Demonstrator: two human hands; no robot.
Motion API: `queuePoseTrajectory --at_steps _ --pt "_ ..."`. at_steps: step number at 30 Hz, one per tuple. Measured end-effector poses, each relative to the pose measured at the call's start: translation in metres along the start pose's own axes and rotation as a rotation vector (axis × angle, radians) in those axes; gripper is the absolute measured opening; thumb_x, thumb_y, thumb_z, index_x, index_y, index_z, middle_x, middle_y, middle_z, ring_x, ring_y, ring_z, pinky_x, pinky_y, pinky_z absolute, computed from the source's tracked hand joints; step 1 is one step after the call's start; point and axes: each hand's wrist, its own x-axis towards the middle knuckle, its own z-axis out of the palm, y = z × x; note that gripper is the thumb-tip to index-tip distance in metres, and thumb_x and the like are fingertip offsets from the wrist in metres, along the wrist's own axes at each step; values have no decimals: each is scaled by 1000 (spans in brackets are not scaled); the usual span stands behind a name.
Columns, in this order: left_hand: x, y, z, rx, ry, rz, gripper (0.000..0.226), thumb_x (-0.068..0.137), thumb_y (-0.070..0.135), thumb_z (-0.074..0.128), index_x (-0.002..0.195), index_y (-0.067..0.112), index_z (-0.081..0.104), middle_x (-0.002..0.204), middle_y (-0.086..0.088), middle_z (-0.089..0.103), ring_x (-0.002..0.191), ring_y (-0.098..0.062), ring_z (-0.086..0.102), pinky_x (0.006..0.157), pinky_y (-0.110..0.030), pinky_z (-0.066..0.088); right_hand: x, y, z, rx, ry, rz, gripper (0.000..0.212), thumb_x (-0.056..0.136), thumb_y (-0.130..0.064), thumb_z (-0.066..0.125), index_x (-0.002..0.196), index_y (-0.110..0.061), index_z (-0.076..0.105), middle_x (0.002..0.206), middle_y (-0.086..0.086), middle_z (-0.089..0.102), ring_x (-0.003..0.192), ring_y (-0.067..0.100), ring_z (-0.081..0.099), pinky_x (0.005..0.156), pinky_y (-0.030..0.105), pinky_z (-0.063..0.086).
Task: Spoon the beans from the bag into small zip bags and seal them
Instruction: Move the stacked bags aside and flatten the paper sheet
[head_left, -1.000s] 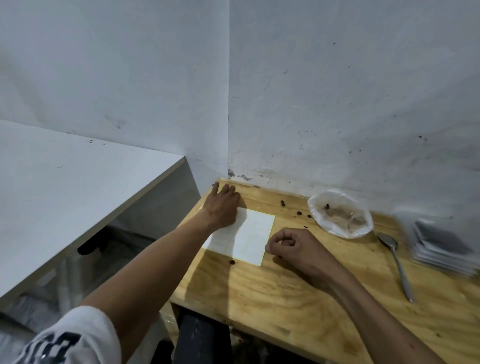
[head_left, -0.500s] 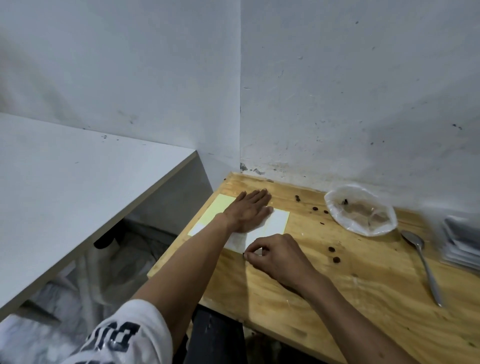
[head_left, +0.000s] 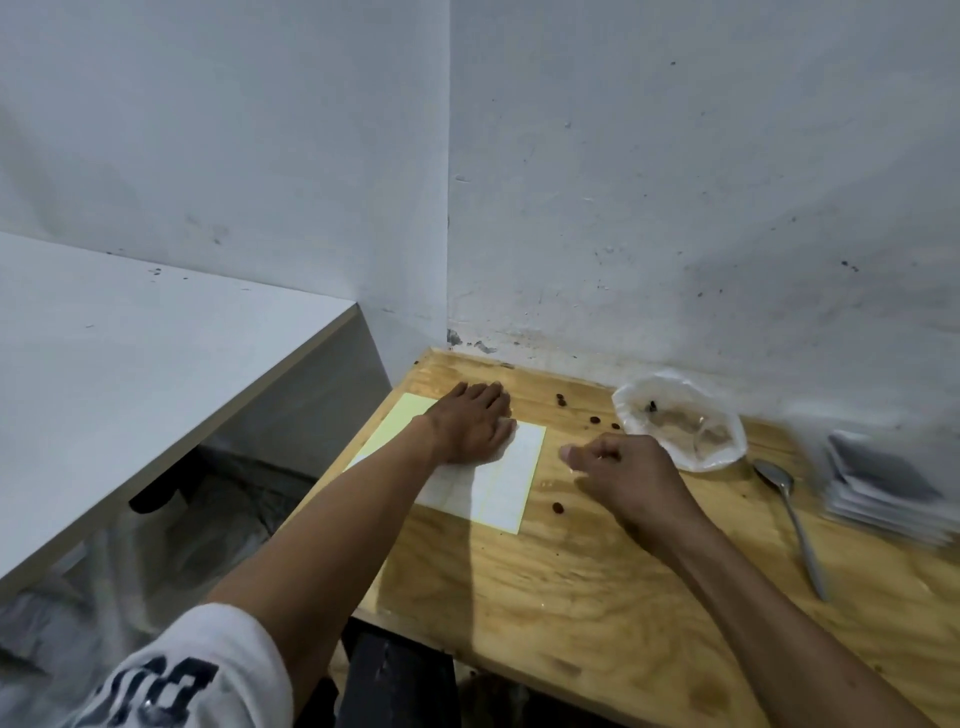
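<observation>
A clear plastic bag (head_left: 680, 434) with few brown beans left in it lies open by the back wall. A metal spoon (head_left: 789, 519) lies on the wood to its right, and a blurred stack of small zip bags (head_left: 883, 486) sits at the far right. My left hand (head_left: 467, 426) rests flat on a white label sheet (head_left: 506, 483) with a pale yellow backing. My right hand (head_left: 623, 470) hovers just right of the sheet with thumb and fingers pinched together. Whether anything is between them is hidden by blur.
Loose beans lie on the wooden table (head_left: 571, 582): one (head_left: 558, 507) near my right hand, others (head_left: 561, 399) closer to the wall. White walls close off the back and the corner. A white desk (head_left: 130, 395) stands to the left, across a gap.
My right hand has lifted off the front edge of the label sheet and moved right, towards the bean bag, fingers still pinched. My left hand stays flat on the sheet.
</observation>
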Motion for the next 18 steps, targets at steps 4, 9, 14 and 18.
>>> queuePoseTrajectory --at_steps 4,9,14,18 --pt "5 -1 8 36 57 30 84 89 50 -3 141 2 43 150 -20 42 135 -33 42 112 -44 35 -8 21 11 -321 -95 -164 22 71 -53 82 85 -36 81 79 -20 74 76 -7 65 73 24 55" --pt "5 -4 13 14 35 18 77 94 48 0 136 2 45 145 -19 46 132 -33 44 110 -44 37 -6 25 16 -387 -84 -200 14 83 -45 77 88 -32 80 89 -18 75 85 -4 65 81 31 56" --pt "11 3 -9 -92 -87 -75 58 100 43 20 132 5 51 141 -15 48 132 -33 45 113 -44 32 -1 18 -2 278 -126 68 28 90 -44 70 87 -16 71 57 -8 53 47 11 45 47 28 35" --pt "20 39 -15 -323 -144 -370 83 99 66 16 146 1 40 157 -18 32 146 -40 24 118 -60 14 8 13 -35 1076 -151 376 15 95 -17 54 81 -11 51 65 2 47 48 8 33 33 17 24"
